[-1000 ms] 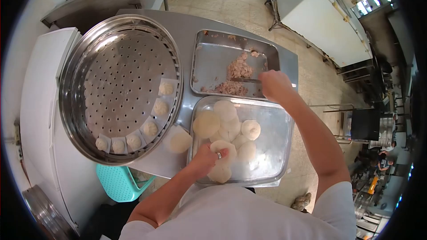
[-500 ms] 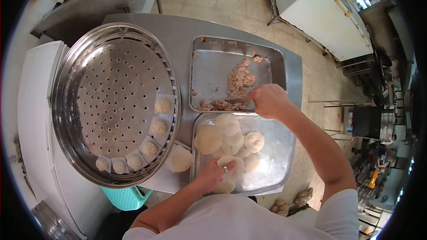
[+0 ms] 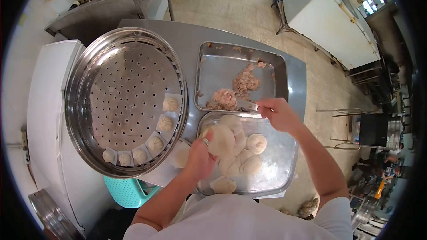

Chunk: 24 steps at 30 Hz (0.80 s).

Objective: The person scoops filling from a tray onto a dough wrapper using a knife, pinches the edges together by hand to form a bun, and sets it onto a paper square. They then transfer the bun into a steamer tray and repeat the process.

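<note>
My left hand [image 3: 200,153] holds a round dough wrapper [image 3: 221,141] by its edge above the lower tray [image 3: 278,151]. Several more wrappers [image 3: 252,164] and a closed bun [image 3: 256,143] lie in that tray. My right hand [image 3: 278,112] grips a flat metal spatula [image 3: 246,104], its blade at the meat filling [image 3: 224,98] near the front wall of the deep pan [image 3: 284,69]. A second heap of filling [image 3: 245,82] lies farther back in the pan. Left of my left hand, another wrapper [image 3: 181,157] rests on paper.
A large round perforated steamer [image 3: 129,93] stands at the left, with several pleated buns [image 3: 165,123] on paper squares along its rim. A turquoise basket [image 3: 124,192] sits below. A white freezer [image 3: 327,18] stands at the upper right, and a person [image 3: 390,168] is far right.
My left hand has lifted a wrapper and moved up and left with it. My right hand and spatula have gathered filling into a heap. The view has shifted slightly.
</note>
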{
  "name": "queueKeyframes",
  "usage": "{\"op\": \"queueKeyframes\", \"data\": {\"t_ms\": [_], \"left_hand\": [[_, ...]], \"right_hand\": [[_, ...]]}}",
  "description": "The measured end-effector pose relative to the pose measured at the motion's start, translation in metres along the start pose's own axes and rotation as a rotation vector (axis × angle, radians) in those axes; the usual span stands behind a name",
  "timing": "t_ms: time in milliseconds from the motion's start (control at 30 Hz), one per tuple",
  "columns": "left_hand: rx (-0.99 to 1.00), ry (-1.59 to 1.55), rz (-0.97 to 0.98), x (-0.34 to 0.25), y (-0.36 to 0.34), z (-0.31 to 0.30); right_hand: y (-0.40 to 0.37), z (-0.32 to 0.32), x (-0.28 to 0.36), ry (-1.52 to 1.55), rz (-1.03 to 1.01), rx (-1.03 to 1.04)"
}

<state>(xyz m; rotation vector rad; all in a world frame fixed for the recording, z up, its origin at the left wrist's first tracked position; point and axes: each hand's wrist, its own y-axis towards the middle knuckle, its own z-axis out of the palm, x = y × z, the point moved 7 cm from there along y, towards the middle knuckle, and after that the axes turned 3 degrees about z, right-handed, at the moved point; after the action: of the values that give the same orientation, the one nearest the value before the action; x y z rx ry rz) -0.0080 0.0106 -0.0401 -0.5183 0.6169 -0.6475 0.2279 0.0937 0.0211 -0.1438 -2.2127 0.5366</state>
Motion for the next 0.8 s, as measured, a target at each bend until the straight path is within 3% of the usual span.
{"op": "queueKeyframes", "data": {"t_ms": [100,167,267,367,467,567,667,800], "left_hand": [[0.003,-0.145,0.095,-0.015,0.018,0.015],[-0.025,-0.262,0.195,-0.025,0.023,0.037],[0.173,-0.28,0.263,-0.03,0.031,0.065],[0.086,-0.3,0.313,-0.028,0.041,0.064],[0.021,-0.265,0.333,-0.026,0.049,0.047],[-0.054,-0.255,0.343,-0.026,0.037,0.052],[0.019,-0.162,0.323,-0.022,0.031,0.061],[0.004,-0.163,0.302,-0.024,0.03,0.055]], "right_hand": [[-0.039,0.014,0.003,0.271,-0.204,-0.153],[-0.061,0.026,0.013,0.149,-0.281,-0.237],[-0.088,0.05,0.028,-0.185,-0.371,-0.543],[-0.105,0.058,0.026,-0.353,-0.357,-0.66],[-0.126,0.052,0.01,-0.289,-0.242,-0.587],[-0.134,0.031,0.033,-0.22,-0.299,-0.635],[-0.128,0.036,0.039,-0.418,-0.357,-0.618],[-0.144,0.027,0.04,-0.446,-0.332,-0.611]]}}
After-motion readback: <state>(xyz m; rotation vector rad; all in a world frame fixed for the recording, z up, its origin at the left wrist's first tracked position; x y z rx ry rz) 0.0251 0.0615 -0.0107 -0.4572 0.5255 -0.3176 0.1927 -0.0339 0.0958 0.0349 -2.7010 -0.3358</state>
